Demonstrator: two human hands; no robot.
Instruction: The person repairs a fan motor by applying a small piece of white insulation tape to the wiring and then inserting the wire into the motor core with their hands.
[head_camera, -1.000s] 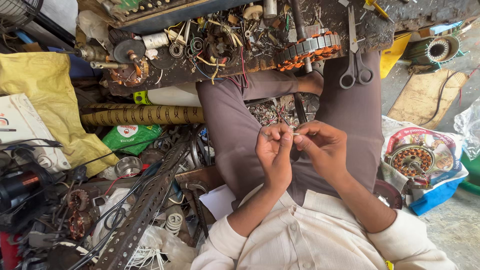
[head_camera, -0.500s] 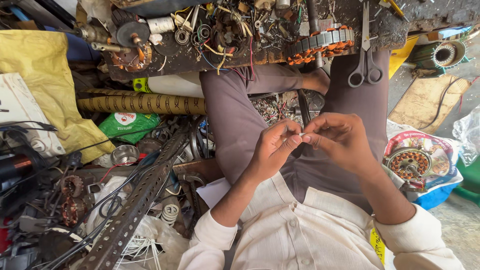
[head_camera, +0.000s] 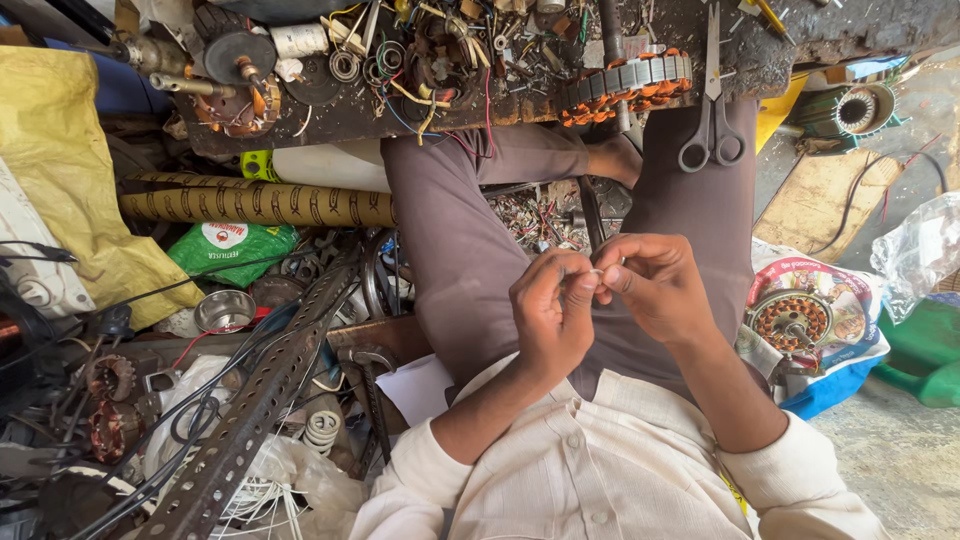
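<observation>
At the far left of the frame a yellow cloth (head_camera: 60, 170) lies bunched over clutter, and below it dark cables and small copper coils (head_camera: 105, 400) crowd the lower left corner. Just right of the cloth a long patterned roll (head_camera: 250, 203) lies level, with a green packet (head_camera: 235, 250) under it and a small metal bowl (head_camera: 224, 310) beside a perforated metal strip (head_camera: 262, 400) that runs diagonally toward the bottom edge. Along the top of the frame a dark table (head_camera: 330, 115) carries wire scraps, washers and a wound stator (head_camera: 625, 85); scissors (head_camera: 711, 140) hang over its edge in the upper right.

In the centre the person's lap shows grey-brown trousers and a cream shirt. The left hand (head_camera: 550, 315) is closed in a pinch, thumb and fingers pressed on a small pale piece (head_camera: 596, 273), too tiny to tell its kind. The right hand (head_camera: 655, 290), touching it from the other side, is likewise curled in a pinch on the same piece, held over the lap just right of centre.

At the right edge, a copper-wound motor core (head_camera: 790, 320) rests on a printed wrapper, with a clear plastic bag (head_camera: 915, 250) above it.
</observation>
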